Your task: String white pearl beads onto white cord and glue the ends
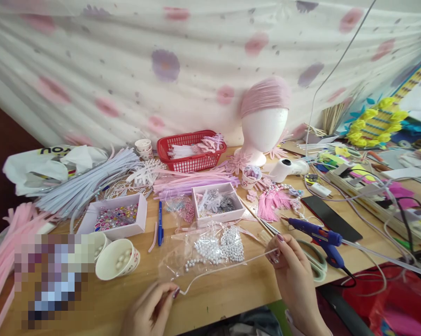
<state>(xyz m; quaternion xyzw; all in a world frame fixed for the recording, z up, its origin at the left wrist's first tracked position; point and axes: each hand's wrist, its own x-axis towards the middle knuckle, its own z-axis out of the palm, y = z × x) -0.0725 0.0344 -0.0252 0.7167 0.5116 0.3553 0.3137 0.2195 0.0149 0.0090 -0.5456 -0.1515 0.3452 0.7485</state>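
Note:
A thin white cord (227,268) stretches between my two hands, sagging a little toward the left. At the bottom centre, my left hand (150,308) pinches one end of it between thumb and finger. Higher and to the right, my right hand (294,275) pinches the cord close to its other end. Just behind the cord lie clear bags of white pearl beads (219,245). Beside my right hand are green-handled scissors (317,261), partly hidden, and a blue glue gun (315,235).
Behind are a white box of beads (143,215), a box of small ornaments (219,217), a red basket (191,163) and a foam head (264,126). Paper cups (107,270) stand left. A phone (331,217) and tangled cables lie right.

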